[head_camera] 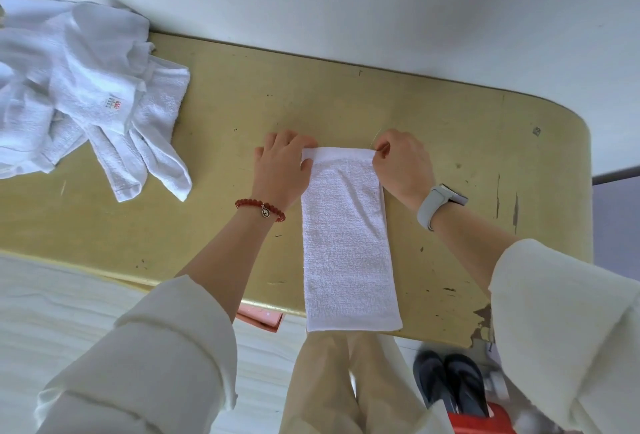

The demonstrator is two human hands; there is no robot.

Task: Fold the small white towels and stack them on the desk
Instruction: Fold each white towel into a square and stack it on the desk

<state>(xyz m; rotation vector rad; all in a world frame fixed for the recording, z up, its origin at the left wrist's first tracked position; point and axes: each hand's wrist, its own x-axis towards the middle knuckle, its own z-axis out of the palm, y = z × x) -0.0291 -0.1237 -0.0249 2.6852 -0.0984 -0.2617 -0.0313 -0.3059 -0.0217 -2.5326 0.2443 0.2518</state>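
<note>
I had the white towel (348, 243) laid out as a long narrow strip on the yellow desk (433, 128), running from the middle of the top straight back toward me, its near end hanging just over the desk's front edge above my trousers (349, 381). My left hand (282, 165) was on the far left corner, fingers curled over the smooth hem band, thumb tucked against the terry on the inner side, so that corner was pinched between them. My right hand (401, 167) took the far right corner: fingers bent tight, fingertips nipping the edge of the hem, knuckles up. Both hands sat level with each other at the strip's far end, the hem stretched flat between them.

Off to my left, well apart from the strip, the heap of unfolded towels (86, 87) lay crumpled at the desk's far left end, one with a small red printed label facing up, two loose ends trailing toward the middle of the desk.

A red bead bracelet (260, 209) ringed my left wrist, a pale watch (438, 203) my right, cream sleeves pushed up both forearms. Down by the floor on my right sat a pair of dark slippers (450, 385), and a pink box (261, 319) peeked from beneath the desk edge.
</note>
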